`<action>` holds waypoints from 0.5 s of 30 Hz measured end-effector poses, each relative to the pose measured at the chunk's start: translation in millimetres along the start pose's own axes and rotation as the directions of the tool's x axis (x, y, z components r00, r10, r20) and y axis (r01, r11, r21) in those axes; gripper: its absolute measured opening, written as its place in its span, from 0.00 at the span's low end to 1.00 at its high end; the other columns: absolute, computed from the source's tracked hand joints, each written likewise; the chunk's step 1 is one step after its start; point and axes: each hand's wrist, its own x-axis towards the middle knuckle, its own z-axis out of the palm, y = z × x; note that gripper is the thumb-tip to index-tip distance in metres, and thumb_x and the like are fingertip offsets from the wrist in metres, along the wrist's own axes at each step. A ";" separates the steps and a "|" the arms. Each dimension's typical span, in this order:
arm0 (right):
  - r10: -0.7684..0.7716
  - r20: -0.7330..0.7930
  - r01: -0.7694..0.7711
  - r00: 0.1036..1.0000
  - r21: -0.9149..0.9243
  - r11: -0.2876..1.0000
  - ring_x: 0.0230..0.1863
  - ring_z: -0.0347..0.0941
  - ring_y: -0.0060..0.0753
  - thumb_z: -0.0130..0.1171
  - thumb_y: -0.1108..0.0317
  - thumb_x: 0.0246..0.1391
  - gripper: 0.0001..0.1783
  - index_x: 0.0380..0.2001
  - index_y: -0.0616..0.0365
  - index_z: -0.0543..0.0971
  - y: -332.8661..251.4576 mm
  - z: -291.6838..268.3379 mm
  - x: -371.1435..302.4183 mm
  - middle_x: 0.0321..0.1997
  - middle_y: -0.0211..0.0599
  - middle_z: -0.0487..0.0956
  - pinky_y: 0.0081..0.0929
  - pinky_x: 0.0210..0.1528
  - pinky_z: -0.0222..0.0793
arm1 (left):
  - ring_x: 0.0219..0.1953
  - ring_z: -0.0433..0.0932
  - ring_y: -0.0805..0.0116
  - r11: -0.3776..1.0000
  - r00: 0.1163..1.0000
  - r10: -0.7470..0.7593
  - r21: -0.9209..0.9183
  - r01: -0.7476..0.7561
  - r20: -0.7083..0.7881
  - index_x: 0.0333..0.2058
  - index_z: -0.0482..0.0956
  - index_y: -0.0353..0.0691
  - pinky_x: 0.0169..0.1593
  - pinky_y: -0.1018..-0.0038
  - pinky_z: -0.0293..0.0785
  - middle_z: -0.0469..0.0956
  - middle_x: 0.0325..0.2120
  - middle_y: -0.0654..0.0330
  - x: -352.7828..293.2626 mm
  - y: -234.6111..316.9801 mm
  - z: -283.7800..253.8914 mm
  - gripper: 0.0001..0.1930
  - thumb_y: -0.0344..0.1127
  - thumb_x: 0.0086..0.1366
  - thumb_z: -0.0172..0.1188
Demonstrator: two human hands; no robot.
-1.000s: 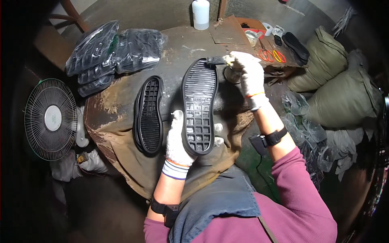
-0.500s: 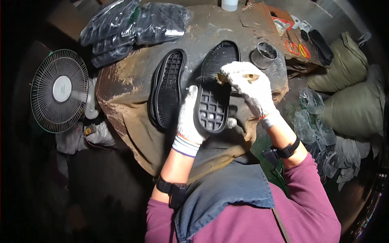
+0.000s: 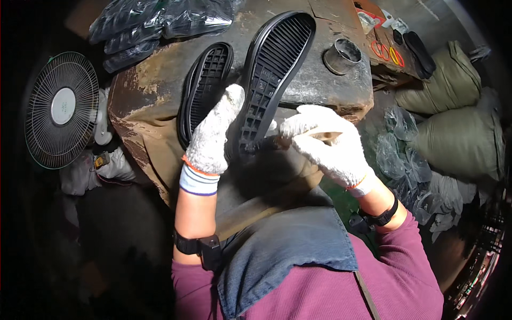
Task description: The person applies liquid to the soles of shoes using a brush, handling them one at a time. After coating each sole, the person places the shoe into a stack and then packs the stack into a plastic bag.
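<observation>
My gloved left hand grips a black shoe sole by its lower left side, thumb along the edge. The sole is tilted up, with its ridged, grid-patterned face showing. In my gloved right hand is a small brush; its dark bristles are at the lower end of the sole, and the pale handle shows between thumb and fingers. Whether the bristles touch the sole is hard to tell. More black soles lie stacked on the worn table, just left of the held one.
A dark, stained cup stands at the table's right. Plastic-wrapped packs are piled at the far left. Scissors lie on a side surface at the far right. A fan stands left; stuffed green sacks sit right.
My left hand has brought the sole up and tilted it toward me. My right hand has moved the brush from the sole's middle down to its lower end. The view has shifted slightly.
</observation>
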 end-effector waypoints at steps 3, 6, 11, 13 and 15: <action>0.070 -0.141 -0.074 0.987 -0.021 0.997 0.48 0.83 0.31 0.70 0.71 0.57 0.11 0.44 0.58 0.89 -11.2 -9.1 9.2 0.45 0.34 0.89 0.32 0.57 0.76 | 0.69 0.72 0.63 0.785 0.917 0.334 0.603 -0.141 -0.220 0.71 0.64 0.26 0.74 0.68 0.66 0.73 0.67 0.49 -4.1 -12.9 16.6 0.24 0.36 0.84 0.43; 0.202 -0.209 -0.146 0.957 0.258 0.955 0.43 0.82 0.20 0.66 0.74 0.61 0.11 0.46 0.60 0.87 -16.3 -18.6 19.7 0.43 0.31 0.88 0.22 0.48 0.78 | 0.60 0.81 0.57 0.541 0.930 0.345 0.836 -0.088 -0.125 0.73 0.64 0.34 0.57 0.58 0.85 0.74 0.65 0.48 -14.8 -19.3 -9.1 0.28 0.45 0.83 0.48; 0.147 -0.344 -0.171 0.927 -0.039 0.985 0.38 0.80 0.16 0.67 0.71 0.60 0.10 0.45 0.56 0.88 16.9 -61.7 39.4 0.37 0.28 0.88 0.20 0.44 0.77 | 0.47 0.86 0.56 0.831 0.915 0.081 0.534 0.156 -0.394 0.75 0.60 0.39 0.42 0.64 0.88 0.79 0.59 0.49 7.7 -27.3 34.7 0.33 0.53 0.81 0.50; -0.104 -0.357 -0.029 0.928 -0.349 0.937 0.35 0.83 0.22 0.68 0.69 0.59 0.10 0.43 0.54 0.89 41.6 -76.0 53.3 0.35 0.33 0.89 0.23 0.42 0.78 | 0.48 0.86 0.55 0.858 0.908 0.053 0.484 0.172 -0.416 0.74 0.61 0.39 0.42 0.62 0.89 0.79 0.59 0.49 7.1 -33.9 34.2 0.32 0.53 0.81 0.50; -0.415 -0.266 0.137 0.870 -0.678 0.722 0.37 0.84 0.36 0.69 0.66 0.55 0.08 0.39 0.48 0.89 49.3 -85.8 67.0 0.35 0.36 0.88 0.31 0.42 0.79 | 0.50 0.85 0.48 0.937 0.917 -0.026 0.310 0.161 -0.399 0.72 0.65 0.39 0.44 0.54 0.89 0.78 0.61 0.46 2.9 -40.0 19.6 0.31 0.54 0.82 0.46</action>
